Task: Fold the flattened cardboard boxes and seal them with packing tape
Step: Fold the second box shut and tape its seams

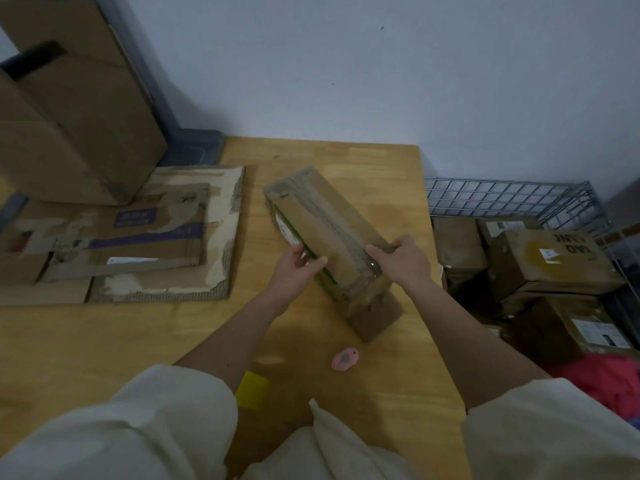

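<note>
A long, narrow cardboard box lies diagonally on the wooden table, folded up, with tape along its top seam. My left hand holds its left side, thumb on the top edge. My right hand grips the right side, with the fingers curled over the top near a clear tape roll that is partly hidden. Flattened cardboard boxes are stacked at the left of the table.
A pink cutter and a yellow pad lie near the front edge. Large upright boxes stand at the back left. To the right of the table, a wire basket holds several sealed boxes.
</note>
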